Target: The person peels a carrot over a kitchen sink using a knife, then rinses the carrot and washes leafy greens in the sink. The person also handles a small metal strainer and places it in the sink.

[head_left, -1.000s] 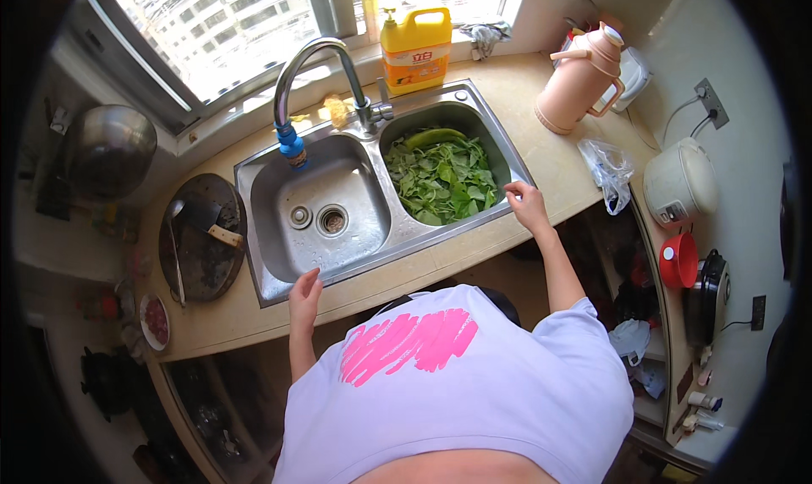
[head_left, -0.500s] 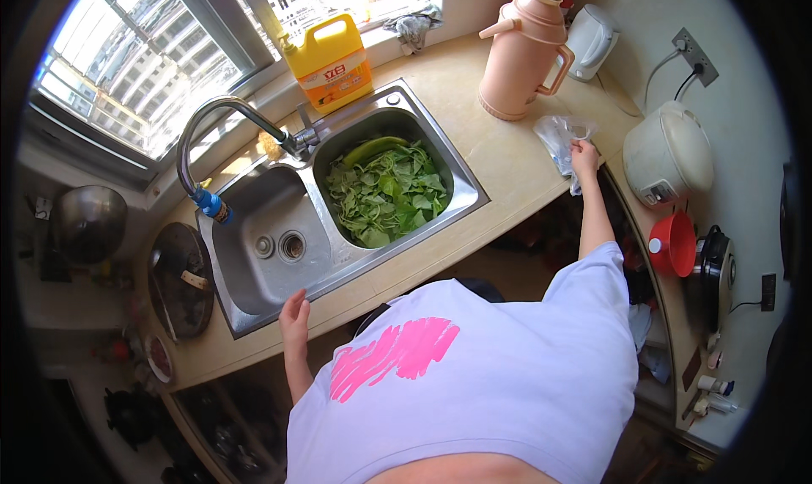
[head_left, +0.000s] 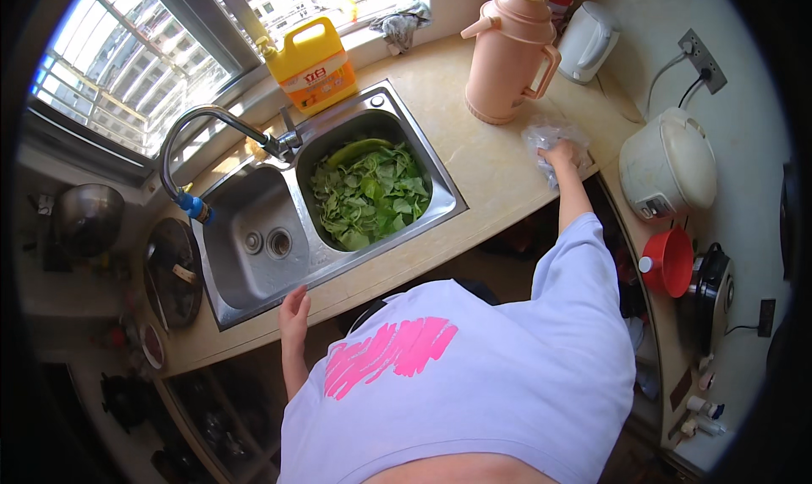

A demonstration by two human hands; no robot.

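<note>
My right hand [head_left: 558,153] reaches across the counter and is closed on a crumpled clear plastic bag [head_left: 546,135], which lies near the front edge below a pink thermos jug [head_left: 510,57]. Some of the bag is hidden under my fingers. Close to the front rim of the double sink [head_left: 326,268], my left hand [head_left: 294,315] hangs with its fingers stretched out and nothing in it. Green leafy vegetables [head_left: 372,198] fill the right basin, with a long green gourd-like vegetable [head_left: 359,151] behind them.
A curved faucet [head_left: 203,112] arches over the left basin. Behind the sink stands a yellow detergent jug [head_left: 311,68]. To the right are a white kettle [head_left: 589,42], a rice cooker [head_left: 666,164] and a red pot [head_left: 668,261]. A dark round lid [head_left: 173,274] is left of the sink.
My right hand has pushed a little onto the bag, which is more bunched around my fingers. The whole view has shifted slightly. My left hand stays by the sink.
</note>
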